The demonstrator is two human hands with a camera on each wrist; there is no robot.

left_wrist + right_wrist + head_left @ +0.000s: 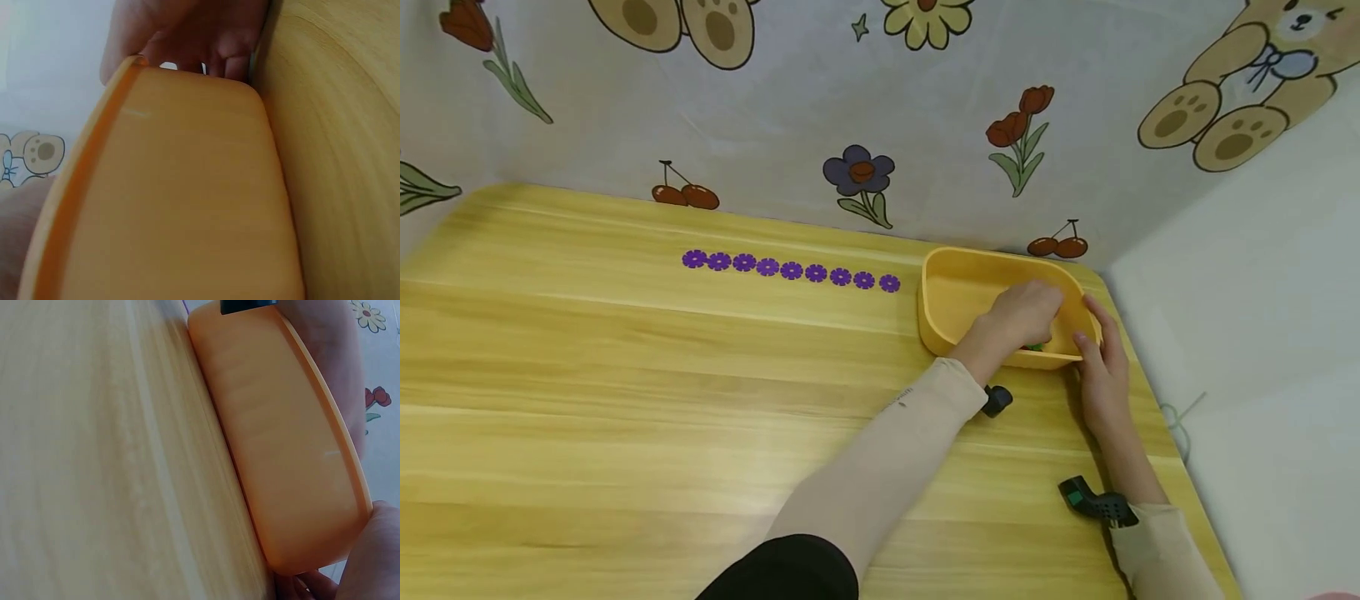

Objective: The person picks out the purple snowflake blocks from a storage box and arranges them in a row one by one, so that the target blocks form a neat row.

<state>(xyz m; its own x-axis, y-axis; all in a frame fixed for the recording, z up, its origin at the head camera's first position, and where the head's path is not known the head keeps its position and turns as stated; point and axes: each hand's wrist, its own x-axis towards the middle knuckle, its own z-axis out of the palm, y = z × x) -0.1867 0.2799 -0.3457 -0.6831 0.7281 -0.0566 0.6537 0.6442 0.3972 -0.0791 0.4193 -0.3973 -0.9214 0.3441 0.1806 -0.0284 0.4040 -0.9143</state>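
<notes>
My left hand (1026,312) reaches down into a yellow plastic bin (973,292), its fingers bent toward the floor of it. Small green pieces (1036,346), with a bit of red beside them, peek out below the hand; I cannot tell whether the hidden fingertips hold one. At the bin's right end my right hand (1105,371) grips the wall, thumb at the rim and fingers around the outside. The right wrist view shows this right hand (375,556) at the bin's end, with the left forearm (325,369) behind the rim.
Left of the bin, several purple flower-shaped pieces (792,271) lie in a straight row along the back of the wooden table (662,417). A cloth printed with bears and flowers (760,125) hangs behind. The table's right edge runs close beside the right arm.
</notes>
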